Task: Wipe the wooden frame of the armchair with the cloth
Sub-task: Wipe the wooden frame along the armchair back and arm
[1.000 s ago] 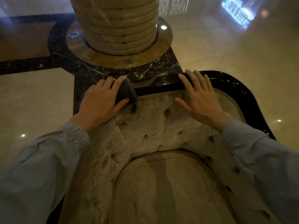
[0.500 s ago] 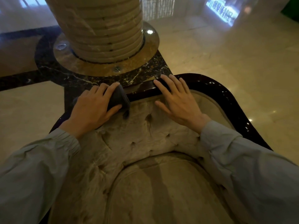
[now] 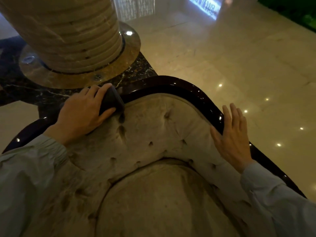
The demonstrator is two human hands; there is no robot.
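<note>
Head view shows our left hand (image 3: 82, 113) clamping the dark folded cloth (image 3: 111, 101) on the glossy dark wooden chair frame (image 3: 193, 93) at eleven o'clock, our right hand (image 3: 234, 139) resting flat, fingers spread, at three o'clock.

No readable text, glowing blue-white reflection (image 3: 205, 6) on the polished floor (image 3: 239, 57) at top right, its marks too blurred to make out, no labels, brands or numbers elsewhere

Left hand (image 3: 82, 110) presses dark cloth (image 3: 112, 101) on glossy frame (image 3: 188, 89); right hand (image 3: 232, 141) flat.
</note>
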